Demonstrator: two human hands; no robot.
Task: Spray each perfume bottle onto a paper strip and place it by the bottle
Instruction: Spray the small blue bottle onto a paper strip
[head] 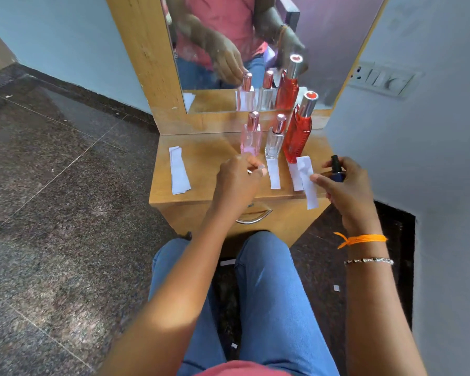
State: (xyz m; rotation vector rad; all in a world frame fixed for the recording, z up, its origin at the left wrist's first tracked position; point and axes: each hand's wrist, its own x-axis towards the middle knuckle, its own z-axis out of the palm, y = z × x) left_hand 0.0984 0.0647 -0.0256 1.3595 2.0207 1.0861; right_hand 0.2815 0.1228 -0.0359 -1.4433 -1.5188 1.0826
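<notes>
Three perfume bottles stand in a row at the back of the wooden dresser top (209,156): a pink bottle (251,135), a clear bottle (274,139) and a tall red bottle (297,134). One paper strip (274,176) lies in front of the clear bottle and another strip (294,177) in front of the red one. My right hand (349,191) grips a small dark blue bottle (337,172) and pinches a further paper strip (308,185) that hangs over the front edge. My left hand (238,185) hovers before the pink bottle, fingers curled, thumb against forefinger, nothing visible in it.
A stack of spare paper strips (178,170) lies at the left of the dresser top. A mirror (255,44) rises behind the bottles and reflects them. A drawer handle (253,217) sits below the front edge. A wall with a switch panel (383,78) stands close on the right.
</notes>
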